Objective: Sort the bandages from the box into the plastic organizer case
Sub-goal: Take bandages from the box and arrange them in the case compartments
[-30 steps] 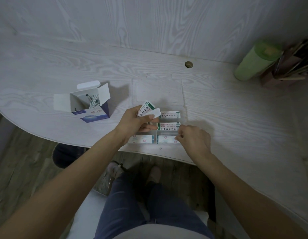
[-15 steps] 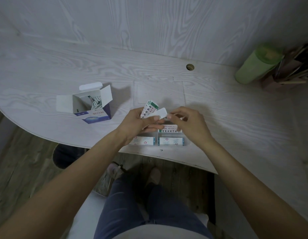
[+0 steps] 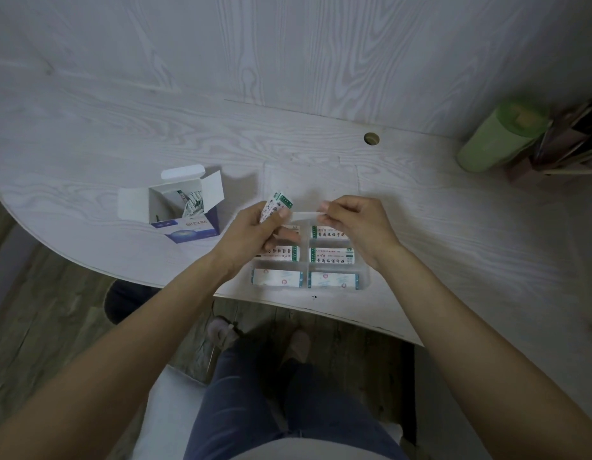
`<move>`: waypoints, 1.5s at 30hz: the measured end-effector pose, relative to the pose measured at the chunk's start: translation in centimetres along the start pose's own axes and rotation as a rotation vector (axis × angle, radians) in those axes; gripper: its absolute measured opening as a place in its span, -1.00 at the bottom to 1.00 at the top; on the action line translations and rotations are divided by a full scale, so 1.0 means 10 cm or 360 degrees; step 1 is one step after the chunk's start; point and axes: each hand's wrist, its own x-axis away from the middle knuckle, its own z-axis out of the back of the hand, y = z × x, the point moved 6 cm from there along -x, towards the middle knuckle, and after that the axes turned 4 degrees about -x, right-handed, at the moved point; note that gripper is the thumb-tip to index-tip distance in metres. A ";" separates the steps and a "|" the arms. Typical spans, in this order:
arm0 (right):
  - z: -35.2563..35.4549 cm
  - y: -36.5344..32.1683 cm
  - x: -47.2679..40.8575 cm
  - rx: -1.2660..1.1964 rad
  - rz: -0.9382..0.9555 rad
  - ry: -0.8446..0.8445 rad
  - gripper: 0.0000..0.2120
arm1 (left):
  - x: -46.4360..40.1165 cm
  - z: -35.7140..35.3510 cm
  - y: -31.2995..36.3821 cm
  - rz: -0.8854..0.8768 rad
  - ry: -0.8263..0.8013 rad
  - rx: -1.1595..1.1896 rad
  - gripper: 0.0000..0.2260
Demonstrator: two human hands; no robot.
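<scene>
My left hand [image 3: 254, 227] grips a small stack of wrapped bandages [image 3: 277, 203] above the clear plastic organizer case [image 3: 363, 277]. My right hand [image 3: 354, 220] pinches the end of one white bandage [image 3: 304, 215] that spans between both hands; my left thumb still presses its other end. The case lies at the table's near edge, with green-printed bandages [image 3: 331, 255] in its middle and far compartments and blue-edged ones [image 3: 332, 280] in the near row. The open bandage box [image 3: 185, 207] stands to the left with more bandages inside.
A green cylinder [image 3: 497, 141] and a holder of sticks [image 3: 563, 144] stand at the far right by the wall. A round cable hole [image 3: 371, 138] sits behind the case. The curved table edge [image 3: 128, 280] runs just in front of the case, above my legs.
My right hand rose from the case's near right compartment to the stack in my left hand and took hold of the top white bandage, drawing it rightward.
</scene>
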 end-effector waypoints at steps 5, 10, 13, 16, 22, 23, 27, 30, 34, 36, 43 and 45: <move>0.03 0.01 -0.13 0.0452 -0.0005 -0.0006 -0.85 | -0.04 0.20 -0.10 0.0187 0.0172 0.0103 -0.65; 0.26 0.13 -0.25 0.0579 -0.0025 0.0183 -0.80 | -0.06 0.26 -0.15 0.0230 0.0203 0.0188 -0.66; 0.40 0.24 -0.26 0.0739 -0.0030 0.0319 -0.78 | -0.07 0.23 -0.12 0.0235 0.0194 0.0196 -0.66; 0.43 0.27 -0.25 0.0919 -0.0001 0.0380 -0.88 | -0.10 0.20 -0.10 0.0238 0.0182 0.0202 -0.67; 0.30 0.30 -0.23 0.1364 0.0185 0.0329 -0.89 | -0.12 0.14 -0.07 0.0223 0.0145 0.0230 -0.77; 0.30 0.32 -0.23 0.1439 0.0191 0.0317 -0.89 | -0.12 0.13 -0.07 0.0224 0.0136 0.0264 -0.81; 0.25 0.31 -0.25 0.1813 0.0268 0.0250 -0.95 | -0.12 0.08 -0.04 0.0236 0.0098 0.0379 -0.87; 0.13 0.14 -0.18 0.1467 0.0374 0.0183 -0.88 | -0.12 0.05 -0.02 0.0247 0.0079 0.0430 -0.87; -0.22 -0.10 -0.06 0.0475 0.0244 -0.0212 -0.89 | -0.15 -0.03 0.01 0.0175 0.0011 0.0292 -0.87; -0.27 -0.14 -0.07 0.0360 0.0243 -0.0261 -0.85 | -0.15 -0.11 0.04 0.0146 -0.0061 0.0273 -0.86; -0.16 -0.16 -0.12 0.0368 0.0234 -0.0160 -0.80 | -0.11 -0.15 0.07 0.0340 -0.0229 0.0614 -0.73; -0.17 -0.18 -0.11 0.0403 0.0235 -0.0162 -0.79 | -0.13 -0.13 0.05 0.0315 -0.0168 0.0535 -0.76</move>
